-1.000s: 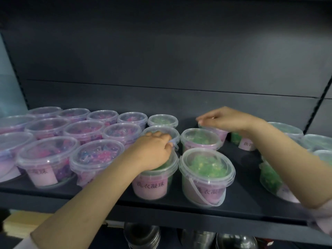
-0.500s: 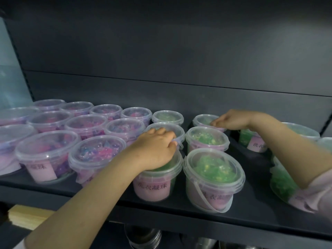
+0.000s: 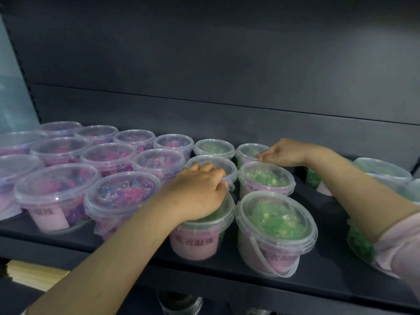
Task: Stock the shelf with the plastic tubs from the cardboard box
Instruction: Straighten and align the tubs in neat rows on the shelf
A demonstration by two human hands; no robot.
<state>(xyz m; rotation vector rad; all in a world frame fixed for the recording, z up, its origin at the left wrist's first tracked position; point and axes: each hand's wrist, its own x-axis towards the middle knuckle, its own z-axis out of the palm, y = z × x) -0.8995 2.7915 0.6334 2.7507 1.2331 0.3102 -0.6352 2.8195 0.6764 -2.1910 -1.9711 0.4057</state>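
Dark shelf (image 3: 327, 223) w/ tubs (image 3: 276, 226) (pink left, green right), dark backing (image 3: 204, 64).

We see shiny metal pots (image 3: 180, 302) down low, a yellow stack (image 3: 34, 272) at the left, and a pale blue sheet (image 3: 13, 94) above it.

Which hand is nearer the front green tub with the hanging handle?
Left. The left hand grips the neighbouring tub beside the front green tub; the right hand pinches a back-row tub, two rows behind.
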